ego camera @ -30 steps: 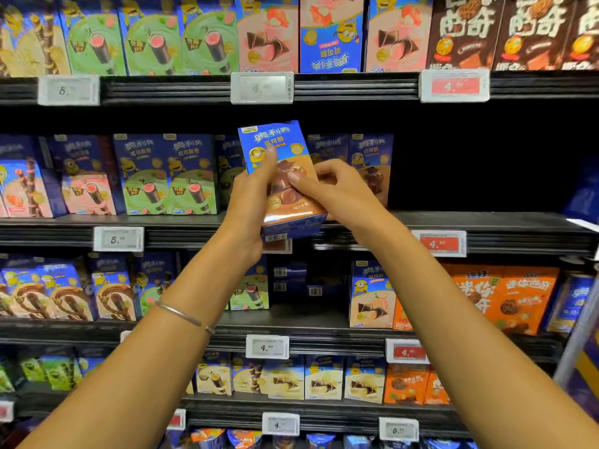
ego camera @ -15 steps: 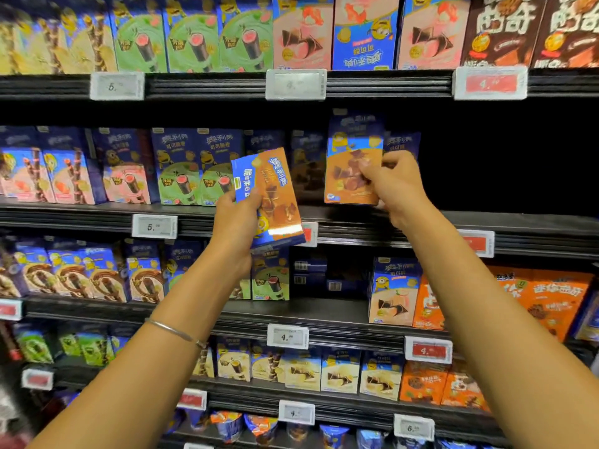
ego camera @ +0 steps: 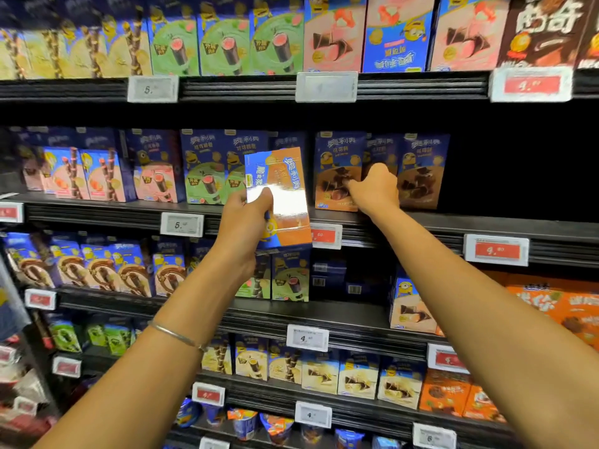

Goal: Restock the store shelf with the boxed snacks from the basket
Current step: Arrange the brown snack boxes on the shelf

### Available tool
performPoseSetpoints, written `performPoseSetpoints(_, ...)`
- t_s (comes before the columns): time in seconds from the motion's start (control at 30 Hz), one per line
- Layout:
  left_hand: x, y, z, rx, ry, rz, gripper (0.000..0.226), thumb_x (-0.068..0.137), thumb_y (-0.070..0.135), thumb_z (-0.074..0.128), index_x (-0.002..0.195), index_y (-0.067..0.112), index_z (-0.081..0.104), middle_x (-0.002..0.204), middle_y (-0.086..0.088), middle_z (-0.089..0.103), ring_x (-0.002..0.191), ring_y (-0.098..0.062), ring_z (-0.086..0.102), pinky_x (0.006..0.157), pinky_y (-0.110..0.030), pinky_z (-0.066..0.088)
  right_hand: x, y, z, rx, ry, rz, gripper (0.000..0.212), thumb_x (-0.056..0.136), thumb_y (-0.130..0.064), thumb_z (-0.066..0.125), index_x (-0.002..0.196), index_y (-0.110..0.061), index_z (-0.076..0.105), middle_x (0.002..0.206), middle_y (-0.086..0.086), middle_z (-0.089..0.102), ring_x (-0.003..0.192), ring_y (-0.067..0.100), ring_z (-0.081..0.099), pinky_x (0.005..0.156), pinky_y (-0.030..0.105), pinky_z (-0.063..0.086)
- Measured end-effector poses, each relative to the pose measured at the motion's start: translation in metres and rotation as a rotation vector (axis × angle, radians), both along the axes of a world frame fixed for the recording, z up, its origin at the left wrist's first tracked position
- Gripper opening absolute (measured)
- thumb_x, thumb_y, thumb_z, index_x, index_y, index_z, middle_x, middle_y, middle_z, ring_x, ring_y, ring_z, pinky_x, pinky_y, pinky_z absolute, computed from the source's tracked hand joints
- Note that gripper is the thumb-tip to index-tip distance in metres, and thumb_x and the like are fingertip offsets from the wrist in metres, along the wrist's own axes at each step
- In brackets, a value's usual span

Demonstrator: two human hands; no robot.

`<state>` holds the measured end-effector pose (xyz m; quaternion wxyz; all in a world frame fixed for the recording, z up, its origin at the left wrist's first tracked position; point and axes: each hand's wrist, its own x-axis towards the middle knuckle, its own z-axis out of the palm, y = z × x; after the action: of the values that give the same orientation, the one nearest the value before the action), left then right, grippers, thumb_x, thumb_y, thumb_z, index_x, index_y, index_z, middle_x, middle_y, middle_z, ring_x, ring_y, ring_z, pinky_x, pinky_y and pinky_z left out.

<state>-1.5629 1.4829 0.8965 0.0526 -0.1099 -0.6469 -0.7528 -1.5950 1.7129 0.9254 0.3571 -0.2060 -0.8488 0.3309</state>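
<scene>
The left hand (ego camera: 246, 222) is gripping one orange-and-blue box (ego camera: 282, 202), with the thumb lying across its glossy face and the fingers wrapping behind it. This box is tilting, its top leaning left. It is hanging in the air just in front of the front edge of the second shelf (ego camera: 486, 226) and partly covering a red price tag (ego camera: 325, 236) there. One thin bangle (ego camera: 176, 335) is sitting on that wrist.

The right hand (ego camera: 376, 189) is reaching onto the same shelf and holding the leftmost brown box (ego camera: 335, 163). Its fingers are curling over the lower front of the box and its thumb is standing up by the box's right side. That box is standing upright at the shelf's front edge. Three brown boxes are showing in this group: the held one, a rear brown box (ego camera: 381, 150) sitting further back just behind the hand, and a right brown box (ego camera: 421, 170) standing at the front edge.

Going left along the second shelf, two green boxes (ego camera: 207, 170) are standing side by side and touching, the nearer one partly hidden behind the held box. Next to them one pink roll box (ego camera: 155, 176) is standing, then two pink stick boxes (ego camera: 84, 176) toward the left end. Anything further left is too blurred to count.

The top shelf (ego camera: 243, 89) is carrying three green roll boxes (ego camera: 227, 43) in a row. To their right are three more boxes, and the middle one, a blue box (ego camera: 397, 34), is standing upside down.
</scene>
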Motion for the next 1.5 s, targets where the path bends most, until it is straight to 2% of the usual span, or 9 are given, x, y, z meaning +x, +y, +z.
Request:
performPoseSetpoints(0.17, -0.004, -0.001, -0.003, 0.008, -0.021, -0.025, 0.034, 0.107, 0.034, 0.059, 0.133, 0.012, 0.057, 0.105, -0.012, 0.064, 0.091, -0.027, 0.057, 0.094, -0.061, 0.055, -0.010, -0.007, 0.000, 0.055, -0.026, -0.018, 0.022, 0.094, -0.024, 0.064, 0.093, -0.012, 0.046, 0.108, 0.016, 0.061, 0.088, 0.034, 0.056, 0.069, 0.038, 0.040)
performPoseSetpoints(0.33, -0.007, -0.003, -0.003, 0.031, -0.030, -0.038, 0.028, 0.106, 0.031, 0.060, 0.131, 0.017, 0.059, 0.105, -0.011, 0.065, 0.092, -0.027, 0.059, 0.091, -0.058, 0.057, -0.018, -0.008, 0.001, 0.053, -0.040, -0.030, 0.020, 0.092, -0.023, 0.066, 0.091, -0.013, 0.049, 0.097, 0.010, 0.054, 0.096, 0.037, 0.061, 0.070, 0.037, 0.041)
performPoseSetpoints(0.53, -0.009, -0.001, -0.001, 0.064, -0.028, -0.055, 0.024, 0.106, 0.022, 0.058, 0.122, 0.005, 0.061, 0.103, -0.011, 0.073, 0.089, -0.029, 0.070, 0.075, -0.041, 0.060, -0.007, -0.009, -0.004, -0.066, 0.041, -0.023, 0.044, 0.093, -0.056, 0.060, 0.098, -0.014, 0.048, 0.101, 0.006, 0.057, 0.090, 0.032, 0.058, 0.071, 0.038, 0.042)
performPoseSetpoints(0.67, -0.005, 0.015, 0.008, 0.120, -0.009, -0.112, 0.011, 0.104, 0.014, 0.055, 0.108, 0.008, 0.064, 0.102, -0.013, 0.070, 0.092, -0.031, 0.068, 0.096, -0.060, 0.057, 0.036, -0.022, -0.003, -0.360, 0.190, 0.420, 0.050, 0.093, -0.065, 0.054, 0.105, -0.018, 0.061, 0.091, -0.003, 0.074, 0.086, 0.021, 0.073, 0.063, 0.028, 0.053)
performPoseSetpoints(0.8, 0.002, 0.051, 0.018, 0.081, 0.101, -0.135, 0.011, 0.104, 0.014, 0.059, 0.113, 0.020, 0.060, 0.112, -0.004, 0.074, 0.083, -0.015, 0.078, 0.067, -0.032, 0.064, 0.072, -0.021, -0.006, -0.286, -0.039, 0.697, 0.049, 0.083, -0.056, 0.075, 0.119, -0.026, 0.060, 0.094, -0.014, 0.077, 0.082, 0.006, 0.075, 0.057, 0.022, 0.058)
performPoseSetpoints(0.93, -0.007, 0.082, 0.019, -0.098, 0.258, -0.085, 0.048, 0.099, 0.020, 0.070, 0.142, 0.017, 0.047, 0.120, 0.000, 0.068, 0.086, 0.003, 0.072, 0.068, -0.018, 0.058, 0.084, 0.006, 0.001, -0.252, -0.021, 0.619, 0.041, 0.086, -0.044, 0.077, 0.118, -0.023, 0.065, 0.102, -0.007, 0.076, 0.086, 0.011, 0.076, 0.067, 0.032, 0.062)
performPoseSetpoints(1.1, -0.030, 0.091, 0.021, -0.594, 0.607, 0.054, 0.086, 0.093, 0.040, 0.074, 0.162, 0.020, 0.026, 0.154, -0.009, 0.039, 0.140, -0.027, 0.045, 0.113, -0.046, 0.043, 0.084, 0.055, 0.005, -0.245, 0.064, 0.418, 0.029, 0.083, -0.043, 0.080, 0.100, -0.028, 0.061, 0.087, -0.010, 0.075, 0.081, 0.013, 0.076, 0.054, 0.027, 0.058)
performPoseSetpoints(1.33, -0.060, 0.100, 0.043, -1.082, 0.896, 0.244, 0.100, 0.084, 0.050, 0.079, 0.162, 0.019, 0.024, 0.154, -0.017, 0.037, 0.140, -0.041, 0.039, 0.111, -0.052, 0.040, 0.045, 0.087, -0.008, -0.075, 0.064, 0.132, 0.049, 0.082, -0.047, 0.079, 0.106, -0.024, 0.042, 0.097, -0.008, 0.060, 0.083, 0.009, 0.063, 0.058, 0.024, 0.046)
performPoseSetpoints(1.5, -0.073, 0.110, 0.055, -1.209, 0.923, 0.344, 0.128, 0.071, 0.046, 0.090, 0.167, 0.029, 0.007, 0.174, -0.004, 0.008, 0.157, -0.034, 0.021, 0.121, -0.056, 0.032, 0.024, 0.091, -0.015, 0.098, 0.019, -0.066, 0.048, 0.080, -0.058, 0.071, 0.098, -0.022, 0.045, 0.100, 0.002, 0.054, 0.085, 0.024, 0.054, 0.068, 0.035, 0.042)
